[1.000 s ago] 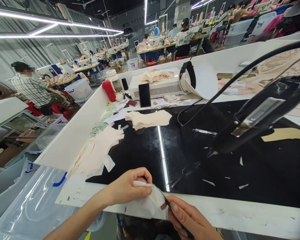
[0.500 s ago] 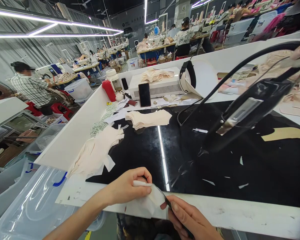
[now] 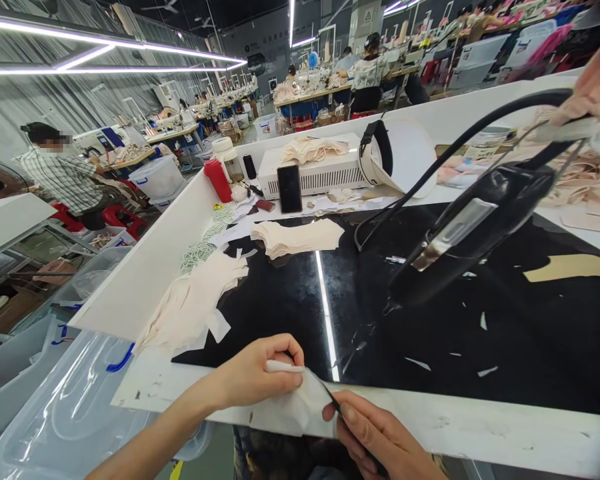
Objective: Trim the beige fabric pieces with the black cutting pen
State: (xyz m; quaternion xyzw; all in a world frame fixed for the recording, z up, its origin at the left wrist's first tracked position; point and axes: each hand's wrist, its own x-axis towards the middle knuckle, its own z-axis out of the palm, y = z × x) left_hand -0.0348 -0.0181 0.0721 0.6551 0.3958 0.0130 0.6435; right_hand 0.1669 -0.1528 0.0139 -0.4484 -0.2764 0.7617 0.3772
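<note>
My left hand pinches a small white fabric piece at the near edge of the black worktop. My right hand grips a thin dark tool, its tip lying against the right edge of the fabric. Most of the tool is hidden in my fingers, so I cannot tell what kind it is. A black corded hand tool hangs tilted over the right half of the worktop, tip pointing down and left, apart from both hands.
A stack of cream fabric pieces and a looser pile lie at left. Behind them stand a white machine box, a phone and a red bottle. A clear plastic bin sits lower left. Other people work at far tables.
The black corded tool has swung leftward across the worktop. My hands and the white fabric piece have stayed in place.
</note>
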